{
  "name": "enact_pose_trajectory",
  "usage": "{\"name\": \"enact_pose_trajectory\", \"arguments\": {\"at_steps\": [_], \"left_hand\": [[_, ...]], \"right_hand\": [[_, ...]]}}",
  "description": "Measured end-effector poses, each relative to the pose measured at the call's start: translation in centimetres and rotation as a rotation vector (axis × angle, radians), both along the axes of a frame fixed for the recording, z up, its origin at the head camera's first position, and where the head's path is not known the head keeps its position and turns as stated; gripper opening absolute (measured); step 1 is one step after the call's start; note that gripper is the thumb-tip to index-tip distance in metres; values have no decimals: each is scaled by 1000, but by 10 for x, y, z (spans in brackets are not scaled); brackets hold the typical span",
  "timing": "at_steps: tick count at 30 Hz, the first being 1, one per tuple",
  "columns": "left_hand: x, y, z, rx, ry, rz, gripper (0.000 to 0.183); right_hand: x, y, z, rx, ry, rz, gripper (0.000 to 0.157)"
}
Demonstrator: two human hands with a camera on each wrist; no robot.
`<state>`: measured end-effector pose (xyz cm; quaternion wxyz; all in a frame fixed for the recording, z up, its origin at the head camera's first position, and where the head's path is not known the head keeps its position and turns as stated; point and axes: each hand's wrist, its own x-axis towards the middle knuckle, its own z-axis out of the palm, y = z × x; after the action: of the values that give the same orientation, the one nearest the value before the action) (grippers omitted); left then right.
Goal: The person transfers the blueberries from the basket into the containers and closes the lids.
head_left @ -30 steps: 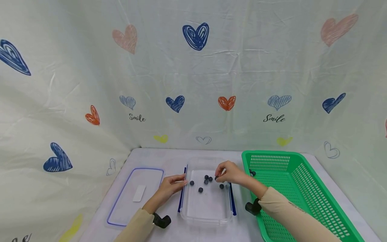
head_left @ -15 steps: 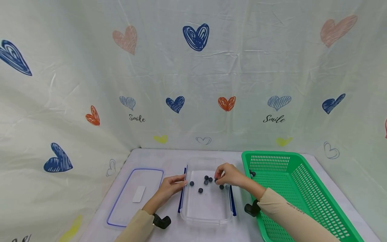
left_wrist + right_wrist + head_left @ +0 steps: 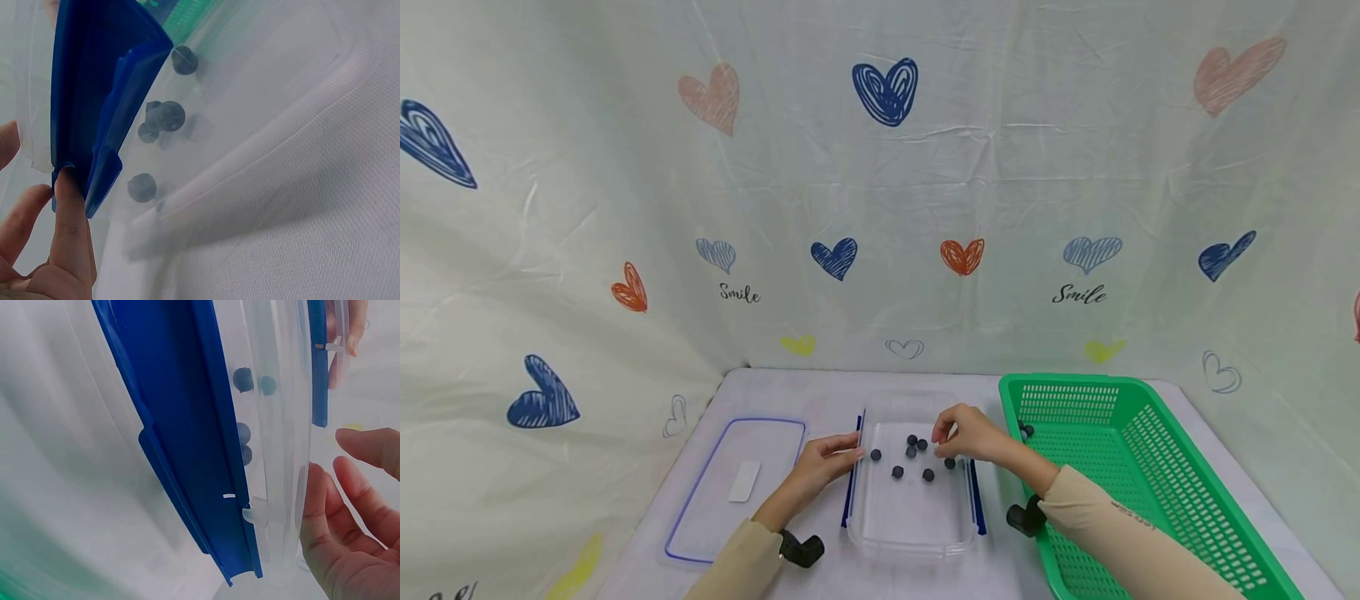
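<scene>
A clear plastic box (image 3: 917, 521) with blue side clasps stands before me, several blueberries (image 3: 898, 472) scattered on its floor. At the box's left side, my left hand (image 3: 820, 465) pinches the wall near the clasp. In the left wrist view a fingertip presses the blue clasp (image 3: 94, 94), the thumb on the rim's other side. My right hand (image 3: 968, 431) hovers over the box's right half. Its thumb and fingers are parted with nothing between them, as the right wrist view shows. A single blueberry (image 3: 928, 475) lies just below that hand.
To the right stands a green slotted basket (image 3: 1150, 475) with a few blueberries (image 3: 1027, 431) by its left wall. The clear lid (image 3: 707, 500) with a blue-edged seal lies left of the box, a white rectangular piece (image 3: 746, 481) on it. A heart-printed curtain (image 3: 895, 183) hangs behind.
My right hand has let go of a blueberry, which now lies lower on the box floor. The left hand has stayed at the box's side.
</scene>
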<state>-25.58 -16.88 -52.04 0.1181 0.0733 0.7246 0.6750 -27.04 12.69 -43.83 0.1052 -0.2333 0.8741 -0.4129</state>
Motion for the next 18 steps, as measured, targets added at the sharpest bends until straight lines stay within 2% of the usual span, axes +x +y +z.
{"name": "enact_pose_trajectory", "arguments": {"at_steps": [8, 13, 18], "left_hand": [[0, 0, 1, 3, -6, 1, 61], [0, 0, 1, -8, -2, -3, 61], [1, 1, 2, -15, -1, -2, 61]], "right_hand": [[0, 2, 4, -20, -14, 4, 12], [-2, 7, 6, -13, 9, -11, 12], [-4, 15, 8, -49, 12, -8, 10]]}}
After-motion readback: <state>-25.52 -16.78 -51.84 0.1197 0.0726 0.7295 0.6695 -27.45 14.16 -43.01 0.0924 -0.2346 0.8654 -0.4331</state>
